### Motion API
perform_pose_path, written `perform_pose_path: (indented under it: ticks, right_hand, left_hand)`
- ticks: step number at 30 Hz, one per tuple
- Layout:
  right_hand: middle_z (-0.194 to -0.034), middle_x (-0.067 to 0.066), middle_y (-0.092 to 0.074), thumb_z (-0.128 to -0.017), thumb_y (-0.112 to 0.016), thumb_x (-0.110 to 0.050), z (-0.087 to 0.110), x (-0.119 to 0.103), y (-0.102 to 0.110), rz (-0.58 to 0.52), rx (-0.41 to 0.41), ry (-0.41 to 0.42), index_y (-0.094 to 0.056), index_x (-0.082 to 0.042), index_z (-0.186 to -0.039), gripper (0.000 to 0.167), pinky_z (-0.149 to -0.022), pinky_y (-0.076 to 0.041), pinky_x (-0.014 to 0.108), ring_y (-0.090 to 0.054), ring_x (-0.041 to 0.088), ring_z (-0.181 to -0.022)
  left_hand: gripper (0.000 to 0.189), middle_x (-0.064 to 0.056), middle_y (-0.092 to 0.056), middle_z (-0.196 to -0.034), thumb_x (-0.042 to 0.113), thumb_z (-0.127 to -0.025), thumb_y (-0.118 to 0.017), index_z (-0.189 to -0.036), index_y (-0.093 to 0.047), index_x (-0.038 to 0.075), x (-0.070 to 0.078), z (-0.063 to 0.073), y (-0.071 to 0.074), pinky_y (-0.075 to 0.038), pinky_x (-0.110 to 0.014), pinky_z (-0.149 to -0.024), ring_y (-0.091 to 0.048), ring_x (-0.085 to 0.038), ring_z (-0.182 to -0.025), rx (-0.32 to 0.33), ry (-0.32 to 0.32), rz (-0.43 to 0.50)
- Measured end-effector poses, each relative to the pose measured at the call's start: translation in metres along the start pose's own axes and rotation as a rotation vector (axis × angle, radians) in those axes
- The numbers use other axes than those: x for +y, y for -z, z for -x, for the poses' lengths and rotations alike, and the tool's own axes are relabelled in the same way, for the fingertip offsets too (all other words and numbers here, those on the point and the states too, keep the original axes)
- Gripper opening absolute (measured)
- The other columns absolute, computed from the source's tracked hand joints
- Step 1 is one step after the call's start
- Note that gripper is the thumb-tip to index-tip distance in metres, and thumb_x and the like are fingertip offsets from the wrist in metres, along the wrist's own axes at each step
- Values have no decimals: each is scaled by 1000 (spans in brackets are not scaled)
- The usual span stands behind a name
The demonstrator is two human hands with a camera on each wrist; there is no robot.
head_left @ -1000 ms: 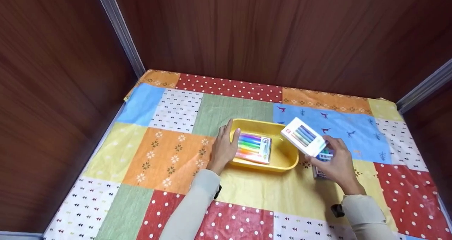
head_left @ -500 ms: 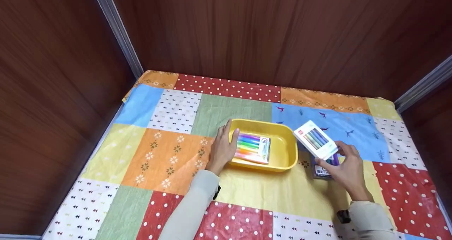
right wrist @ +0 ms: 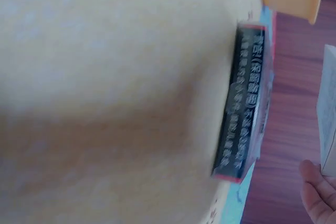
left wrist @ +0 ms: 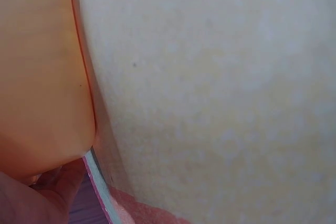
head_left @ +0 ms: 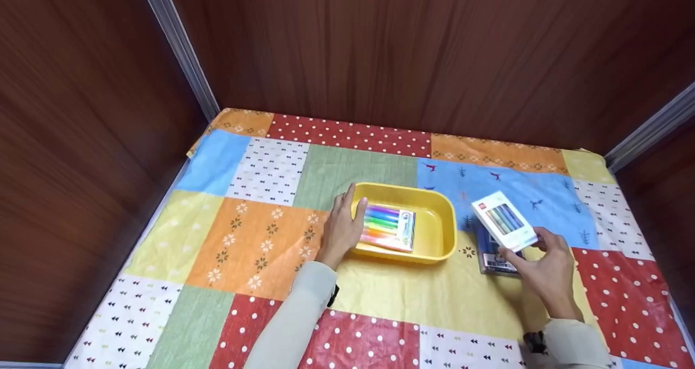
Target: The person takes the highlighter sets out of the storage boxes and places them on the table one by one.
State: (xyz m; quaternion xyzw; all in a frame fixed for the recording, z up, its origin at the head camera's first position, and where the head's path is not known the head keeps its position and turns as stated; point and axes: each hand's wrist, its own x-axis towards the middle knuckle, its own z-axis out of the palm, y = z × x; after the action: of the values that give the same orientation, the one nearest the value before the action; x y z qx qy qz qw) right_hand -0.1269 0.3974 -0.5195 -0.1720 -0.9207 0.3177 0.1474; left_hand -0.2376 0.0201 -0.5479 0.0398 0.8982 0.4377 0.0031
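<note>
In the head view my left hand point(head_left: 343, 225) grips the left end of a yellow plastic tray point(head_left: 442, 239), thumb over the rim. Inside the tray lies a clear pack of rainbow-coloured pens point(head_left: 385, 228). My right hand point(head_left: 548, 266) pinches a white box point(head_left: 505, 222) by its lower right end; coloured sticks are printed or show through on its face. That box is held tilted above a dark blue pack point(head_left: 488, 258), partly covering it. In the right wrist view the dark pack's edge point(right wrist: 244, 103) bears white printed characters, and fingertips point(right wrist: 315, 195) touch the white box.
A patchwork-patterned cloth point(head_left: 260, 239) covers the table. Brown wood-grain panels point(head_left: 326, 49) rise behind it and on both sides, with metal strips point(head_left: 182, 49) at the corners.
My right hand has carried the white box rightward, away from the tray's right end and over the dark pack, uncovering more of the pack's left side. The left hand and tray stay put.
</note>
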Motion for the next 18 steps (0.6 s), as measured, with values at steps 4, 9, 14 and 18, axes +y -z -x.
perform_pose_path:
  ticks: [4,9,14,18]
  right_hand:
    - [-133,22,-52,-77,-87,-43,0,6,4,6,2,-85,-48,-3,-146,89,-90,-40,35,-55,37,-118]
    - [-143,25,-46,-79,-84,-44,-1,14,6,5,-3,-167,-42,0,-151,94,-104,-43,51,-51,41,-126]
    - [-143,27,-45,-80,-83,-42,-1,21,8,15,14,-212,-43,4,-148,91,-103,-42,51,-49,41,-126]
    - [-143,30,-44,-81,-82,-40,-2,27,11,19,29,-231,-42,7,-147,91,-102,-41,51,-49,42,-125]
  left_hand:
    - [66,-9,-39,-158,64,-104,-25,-162,-19,33,1,0,0,-48,-58,-102,-54,-37,-134,-3,4,-1]
    - [66,-9,-39,-158,64,-104,-25,-162,-19,34,0,0,0,-47,-58,-103,-54,-38,-134,-3,6,1]
    - [66,-9,-39,-158,63,-104,-27,-162,-19,33,0,0,0,-48,-58,-101,-54,-37,-134,-2,-1,13]
    - [65,-10,-41,-156,61,-105,-29,-162,-21,31,0,0,-1,-49,-57,-98,-55,-36,-133,4,-12,23]
